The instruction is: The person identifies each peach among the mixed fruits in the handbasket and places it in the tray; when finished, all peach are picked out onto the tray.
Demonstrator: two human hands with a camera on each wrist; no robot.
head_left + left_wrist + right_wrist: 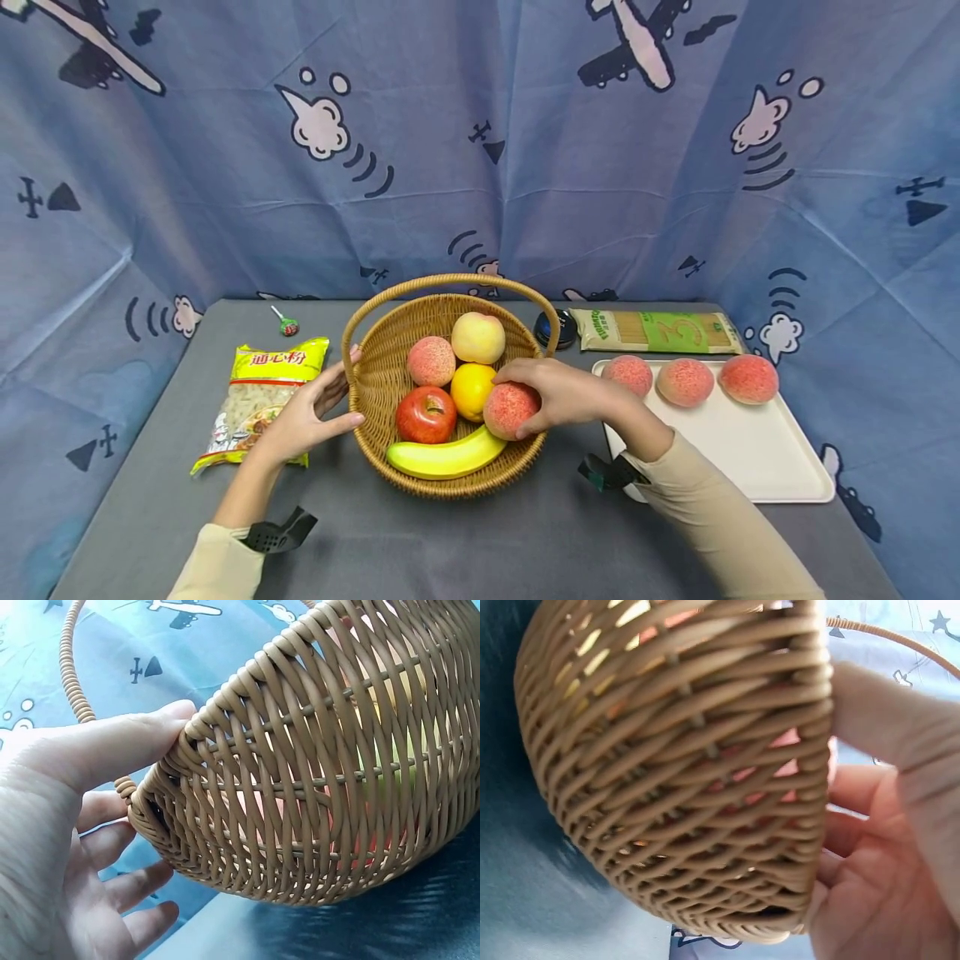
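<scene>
A round wicker basket (448,490) with a tall arched handle stands mid-table. My left hand (311,414) is at its left side; the left wrist view shows the thumb against the rim (196,731) and the other fingers spread near the handle's base. Over the basket's right side, my right hand (561,392) holds a pink peach (510,410) beside an orange (472,392). Also inside are a red apple (425,415), a banana (447,454), another pink peach (431,361) and a pale yellow peach (477,337). The right wrist view mostly hides the held peach behind the weave.
At right, a white tray (738,454) bears three peaches (685,382) along its far edge. Behind it lie a noodle pack (658,331) and a dark round tin (558,329). A yellow pasta bag (262,396) and a lollipop (287,325) lie at left.
</scene>
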